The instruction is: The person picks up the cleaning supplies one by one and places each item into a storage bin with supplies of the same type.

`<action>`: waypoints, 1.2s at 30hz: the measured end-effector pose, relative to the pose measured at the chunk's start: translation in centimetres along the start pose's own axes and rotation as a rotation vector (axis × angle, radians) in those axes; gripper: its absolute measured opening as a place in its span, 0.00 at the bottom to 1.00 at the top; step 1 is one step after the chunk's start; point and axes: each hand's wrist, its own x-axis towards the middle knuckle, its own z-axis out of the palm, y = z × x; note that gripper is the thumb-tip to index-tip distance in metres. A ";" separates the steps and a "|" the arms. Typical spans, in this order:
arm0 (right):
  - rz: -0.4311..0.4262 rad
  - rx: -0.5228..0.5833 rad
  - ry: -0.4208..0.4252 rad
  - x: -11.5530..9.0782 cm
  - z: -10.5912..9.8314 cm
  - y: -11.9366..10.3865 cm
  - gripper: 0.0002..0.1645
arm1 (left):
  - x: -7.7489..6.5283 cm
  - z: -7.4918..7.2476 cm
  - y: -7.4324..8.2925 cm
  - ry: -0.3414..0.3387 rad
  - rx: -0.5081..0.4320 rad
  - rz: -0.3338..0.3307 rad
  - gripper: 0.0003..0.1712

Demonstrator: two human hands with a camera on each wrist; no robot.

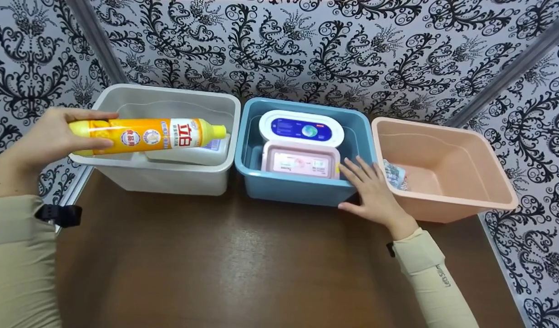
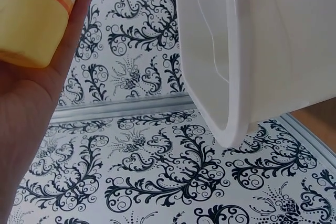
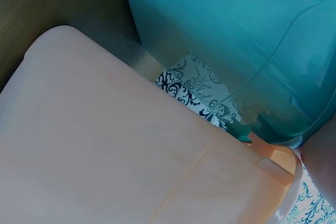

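Observation:
A yellow-orange dish soap bottle point(image 1: 143, 135) lies sideways in my left hand point(image 1: 47, 136), over the white bin point(image 1: 179, 182). My thumb and fingers grip its base end, and its cap points right. The left wrist view shows the bottle's yellow base point(image 2: 31, 24) against the palm. My right hand point(image 1: 375, 196), fingers spread and fairly straight, is at the front right corner of the blue bin point(image 1: 297, 190), beside the peach bin point(image 1: 443, 212). In the right wrist view only a blurred edge of that hand shows.
Inside the white bin lies a pale container point(image 1: 202, 157). The blue bin holds a white oval pack with a blue label point(image 1: 279, 130) and a pink pack point(image 1: 302, 159). A small patterned packet point(image 1: 394, 175) lies in the peach bin. Brown tabletop point(image 1: 261, 273) extends in front; patterned walls stand behind.

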 end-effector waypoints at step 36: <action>-0.009 -0.018 0.011 0.1 0.2 0.2 0.54 | 3.2 4.0 0.9 0.041 0.013 0.030 0.22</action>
